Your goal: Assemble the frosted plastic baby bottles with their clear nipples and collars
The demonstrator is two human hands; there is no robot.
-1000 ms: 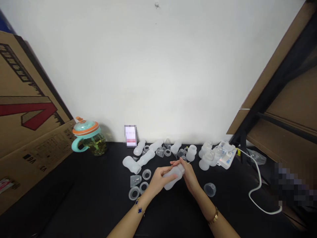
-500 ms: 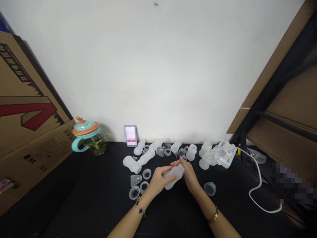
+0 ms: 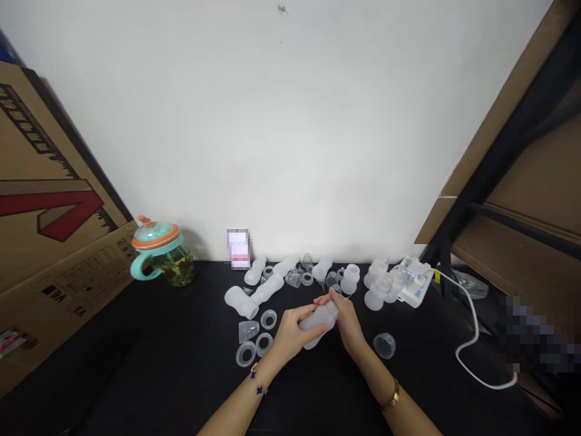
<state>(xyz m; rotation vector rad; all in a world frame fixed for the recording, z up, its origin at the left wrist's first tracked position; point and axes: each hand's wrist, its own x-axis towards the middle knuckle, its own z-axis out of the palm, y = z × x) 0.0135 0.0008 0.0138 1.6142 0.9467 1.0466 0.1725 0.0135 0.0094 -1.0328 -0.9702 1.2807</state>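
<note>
A frosted white baby bottle [image 3: 316,318] is tilted between my hands, its neck up to the right. My left hand [image 3: 289,330] is closed round its body, thumb across the near side. My right hand [image 3: 348,320] is closed at the neck end, its fingers hiding the top. Left of them lie several clear screw rings [image 3: 246,353] and a clear cap [image 3: 249,330]. A domed clear cap [image 3: 385,345] rests right of my right forearm. Behind the hands are loose bottle bodies [image 3: 269,288], rings and small caps.
Bottles with nipples fitted [image 3: 376,298] stand at the right beside a white power strip [image 3: 414,289] with a white cable [image 3: 476,324]. A lidded glass teapot [image 3: 170,260] is at the left. A phone-like screen [image 3: 239,248] leans on the wall. Cardboard boxes [image 3: 59,254] flank the black table.
My left hand has turned slightly on the bottle, covering more of its lower end. The right hand has barely moved, and the view has shifted a little.
</note>
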